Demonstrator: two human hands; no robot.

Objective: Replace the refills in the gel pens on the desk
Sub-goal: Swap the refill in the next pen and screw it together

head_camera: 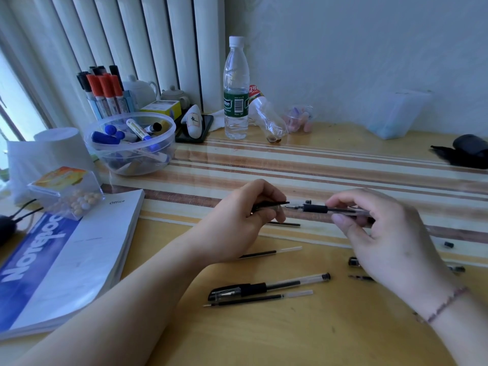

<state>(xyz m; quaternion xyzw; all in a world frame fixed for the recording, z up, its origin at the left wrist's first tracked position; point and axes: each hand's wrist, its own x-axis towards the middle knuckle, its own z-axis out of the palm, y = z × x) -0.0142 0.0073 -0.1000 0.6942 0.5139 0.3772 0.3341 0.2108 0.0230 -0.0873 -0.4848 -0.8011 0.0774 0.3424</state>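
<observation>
Overhead: striped wooden desk (330, 165) (radiator (148, 43) behind)

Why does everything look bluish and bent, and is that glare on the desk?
Head view: daylight from the left tints the scene blue; the wide lens bows the radiator and notebook; a pale sheen lies on the striped mat; the hands and pen look slightly soft.
</observation>
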